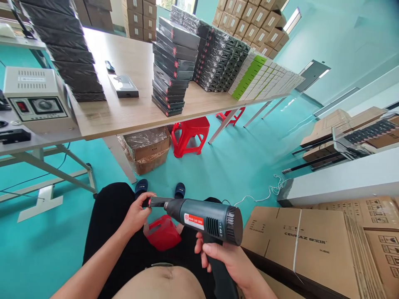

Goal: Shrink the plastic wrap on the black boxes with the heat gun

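My right hand (229, 259) is wrapped round the handle of a dark green heat gun (208, 207) with a red and white label. The gun lies level over my lap, its nozzle pointing left. Between the fingers of my left hand (137, 214) is a thin black box (158, 202) with a red mark on its end. The nozzle is right at the box's right end; whether they touch I cannot tell. Under the box, between my legs, part of a red plastic seat (163, 237) shows.
Ahead, a wooden table (121, 124) bears stacked black boxes (174, 66) and white-green boxes (258, 79). A beige machine (39, 99) stands at left. Below are a red stool (191, 133) and an opened carton (149, 149). Flattened cartons (280, 236) lie at right; a white cable (258, 199) crosses the floor.
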Action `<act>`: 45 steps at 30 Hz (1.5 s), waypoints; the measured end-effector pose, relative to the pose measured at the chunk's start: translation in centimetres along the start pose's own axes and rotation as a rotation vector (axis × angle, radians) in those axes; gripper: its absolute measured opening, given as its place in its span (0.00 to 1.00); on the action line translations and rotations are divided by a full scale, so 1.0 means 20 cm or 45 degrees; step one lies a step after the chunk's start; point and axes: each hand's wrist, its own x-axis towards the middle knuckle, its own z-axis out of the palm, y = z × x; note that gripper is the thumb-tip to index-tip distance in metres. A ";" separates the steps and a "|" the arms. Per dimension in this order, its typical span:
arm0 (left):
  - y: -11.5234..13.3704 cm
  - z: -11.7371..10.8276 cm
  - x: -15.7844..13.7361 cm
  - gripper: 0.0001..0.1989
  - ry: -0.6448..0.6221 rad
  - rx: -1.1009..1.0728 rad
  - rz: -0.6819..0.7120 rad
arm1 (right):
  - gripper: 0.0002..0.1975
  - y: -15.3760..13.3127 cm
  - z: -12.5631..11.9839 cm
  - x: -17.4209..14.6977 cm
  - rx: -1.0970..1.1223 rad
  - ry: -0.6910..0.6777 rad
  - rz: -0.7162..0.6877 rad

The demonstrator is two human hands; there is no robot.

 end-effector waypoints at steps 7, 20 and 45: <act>-0.01 0.00 0.00 0.21 -0.062 0.287 0.104 | 0.16 0.01 0.08 0.02 -0.002 -0.070 0.060; -0.02 0.00 0.00 0.20 -0.023 0.562 0.268 | 0.15 -0.01 0.13 0.08 -0.049 -0.037 -0.058; -0.10 -0.05 0.02 0.20 0.099 0.406 0.046 | 0.16 0.03 0.05 0.11 -0.032 -0.081 0.033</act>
